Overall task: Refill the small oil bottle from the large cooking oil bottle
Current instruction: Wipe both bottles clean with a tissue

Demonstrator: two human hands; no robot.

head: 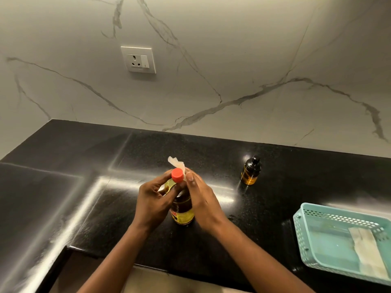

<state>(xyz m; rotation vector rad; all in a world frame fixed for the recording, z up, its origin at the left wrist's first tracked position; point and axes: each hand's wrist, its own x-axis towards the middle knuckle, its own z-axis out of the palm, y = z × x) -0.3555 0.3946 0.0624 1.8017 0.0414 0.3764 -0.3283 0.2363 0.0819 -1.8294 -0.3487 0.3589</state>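
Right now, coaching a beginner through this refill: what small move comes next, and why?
Probably twist off the red cap: it closes the large oil bottle, whose neck the left hand grips while the right hand holds a tissue against it; nothing can pour yet.

Large cooking oil bottle (182,208): one. Red cap (177,175): one. Small amber oil bottle (250,172) with black pump top: one. Crumpled white tissue (176,163): one. Teal perforated plastic basket (300,233): one. Folded paper towel (366,250): one. Wall socket (138,60): one. Hands: two, namely left hand (152,201) and right hand (203,199).
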